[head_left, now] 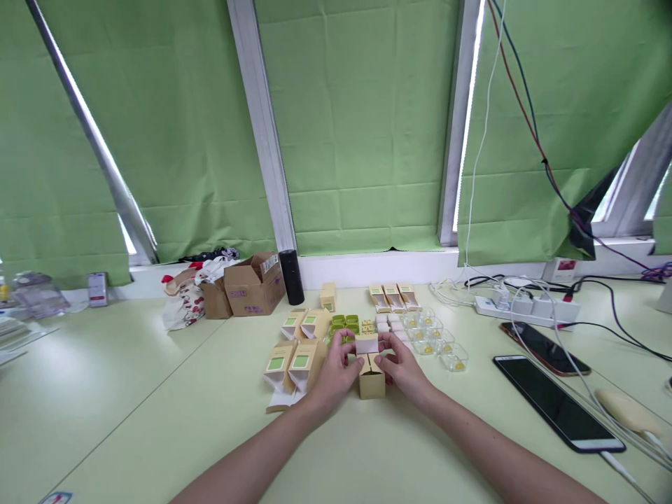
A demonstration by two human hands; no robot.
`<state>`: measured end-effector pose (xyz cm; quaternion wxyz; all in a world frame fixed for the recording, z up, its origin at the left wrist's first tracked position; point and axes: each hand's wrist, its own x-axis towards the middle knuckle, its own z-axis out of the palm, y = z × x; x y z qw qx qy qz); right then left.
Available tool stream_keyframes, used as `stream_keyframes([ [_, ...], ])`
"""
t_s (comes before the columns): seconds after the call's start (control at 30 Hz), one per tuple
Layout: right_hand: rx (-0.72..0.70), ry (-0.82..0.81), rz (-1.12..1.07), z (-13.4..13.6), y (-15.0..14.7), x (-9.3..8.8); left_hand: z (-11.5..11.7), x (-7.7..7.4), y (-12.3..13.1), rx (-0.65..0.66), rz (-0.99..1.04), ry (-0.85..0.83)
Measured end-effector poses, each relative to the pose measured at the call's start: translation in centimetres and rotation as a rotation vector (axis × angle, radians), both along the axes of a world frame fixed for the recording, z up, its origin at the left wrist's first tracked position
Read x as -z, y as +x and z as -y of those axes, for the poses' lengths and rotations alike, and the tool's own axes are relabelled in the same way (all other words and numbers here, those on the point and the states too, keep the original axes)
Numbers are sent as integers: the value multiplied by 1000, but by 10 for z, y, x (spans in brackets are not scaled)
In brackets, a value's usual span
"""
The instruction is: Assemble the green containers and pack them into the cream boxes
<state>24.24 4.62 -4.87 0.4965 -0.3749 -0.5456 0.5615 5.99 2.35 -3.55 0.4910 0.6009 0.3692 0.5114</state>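
A small tan cardboard box (371, 381) stands upright on the pale green table (157, 420), its top flaps open and a white flap raised. My left hand (336, 371) grips its left side, fingers curled at the top flap. From the other side my right hand (402, 367) pinches the box's right edge. Several open tan boxes with green labels (297, 360) lie just left of my left hand. Behind the box sit green trays (345, 324), small white blocks (391, 323) and clear cups with yellow pieces (435, 339).
Three more small boxes (393, 297) and a lone box (328, 296) stand near the window sill. Brown cartons (255, 283), a bag (183, 297) and a black cylinder (292, 277) sit at the back left. Two phones (556, 402), a power strip (528, 306) and cables lie at right.
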Motion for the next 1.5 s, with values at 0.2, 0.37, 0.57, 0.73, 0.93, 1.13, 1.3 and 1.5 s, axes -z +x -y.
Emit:
stream_keyframes([
  [0.2, -13, -7, 1, -1, 1, 1, 2, -6, 3, -37, -38, 26],
  [0.37, -3, 15, 4, -1, 1, 1, 4, -9, 3, -85, -99, 41],
  [0.57, 10, 41, 15, 0, 1, 2, 4, -10, 3, -99, -100, 71],
  [0.73, 30, 34, -3, 0, -1, 2, 2, -9, 3, -59, -80, 84],
  [0.93, 67, 84, -55, 1, 2, -4, 2, -8, 3, -65, -60, 48],
  [1.13, 124, 346, 9, 11, 10, -16, 2, -8, 3, -63, -63, 52],
  [1.3, 149, 555, 141, 22, 10, -24, 2, -10, 3, -75, -60, 50],
  [1.5, 174, 707, 252, 20, 12, -19, 7, -18, 1, -46, -13, 12],
])
